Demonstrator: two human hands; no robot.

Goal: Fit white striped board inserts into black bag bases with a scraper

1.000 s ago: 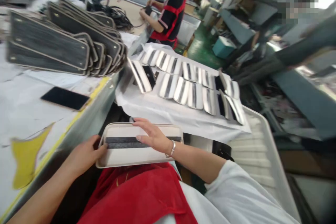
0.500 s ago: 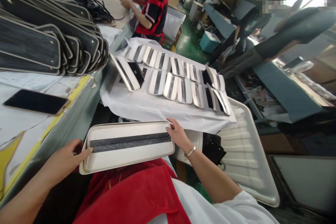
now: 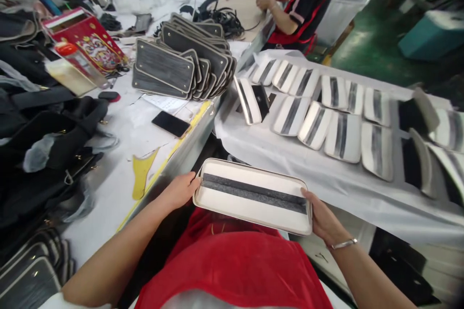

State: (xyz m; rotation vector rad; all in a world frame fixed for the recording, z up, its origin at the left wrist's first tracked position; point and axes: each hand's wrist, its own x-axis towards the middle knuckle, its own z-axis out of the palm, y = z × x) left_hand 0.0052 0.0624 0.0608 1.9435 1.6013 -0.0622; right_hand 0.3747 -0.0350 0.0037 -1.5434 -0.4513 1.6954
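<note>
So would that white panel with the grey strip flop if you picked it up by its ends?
Probably stiff: the panel spans flat between the left hand and right hand, held only at its short ends. Likely light too, as that slight hold carries it. Its raised rim should help grip.

The fingertips of the left grip (image 3: 179, 190) and the right grip (image 3: 324, 219) are hiding beneath the ends of the white panel (image 3: 250, 208). The top edge is cutting off the co-worker (image 3: 308, 0) above the shoulders. The row of panels (image 3: 342, 135) is running off the right edge, blurring there.
</note>
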